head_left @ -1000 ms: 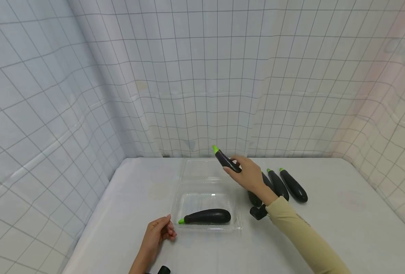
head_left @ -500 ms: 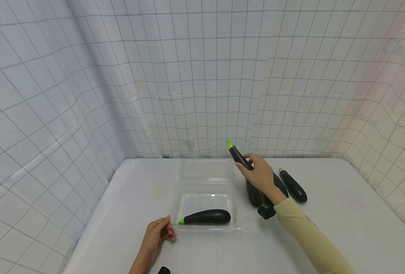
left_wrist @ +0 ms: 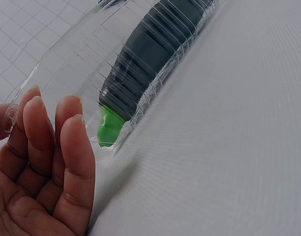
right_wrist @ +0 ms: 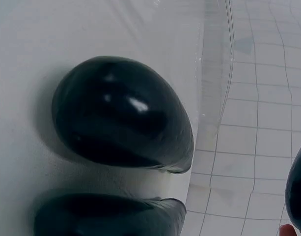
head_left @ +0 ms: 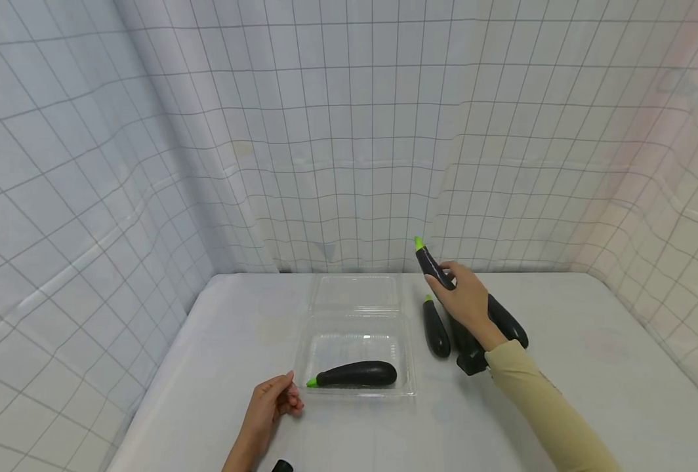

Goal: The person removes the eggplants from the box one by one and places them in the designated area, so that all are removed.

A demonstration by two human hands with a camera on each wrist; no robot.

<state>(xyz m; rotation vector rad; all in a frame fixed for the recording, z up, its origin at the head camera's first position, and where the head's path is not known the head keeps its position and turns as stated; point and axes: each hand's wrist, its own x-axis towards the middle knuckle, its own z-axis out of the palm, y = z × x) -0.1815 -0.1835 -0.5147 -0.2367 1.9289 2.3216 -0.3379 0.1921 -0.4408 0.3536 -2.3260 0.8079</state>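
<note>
My right hand (head_left: 468,298) holds a dark eggplant (head_left: 433,265) by its thick end, raised above the table with its bright green stem pointing up and left. Only a sliver of that held eggplant (right_wrist: 298,196) shows at the right wrist view's edge. On the left, my left hand (head_left: 271,403) pinches the front left corner of a clear plastic container (head_left: 349,344) between thumb and finger. Inside, along the container's front, lies another eggplant (head_left: 357,373), its green stem (left_wrist: 110,127) near my left fingers.
Several eggplants lie right of the container: one nearest it (head_left: 436,331), another farther right (head_left: 507,322), and more partly hidden under my right wrist. The container's clear lid (head_left: 355,293) lies folded back behind it. A gridded white curtain (head_left: 349,164) rises behind the table.
My right hand has moved right with the eggplant, from behind the container to above the eggplants on the table. The left hand and container have stayed in place.
</note>
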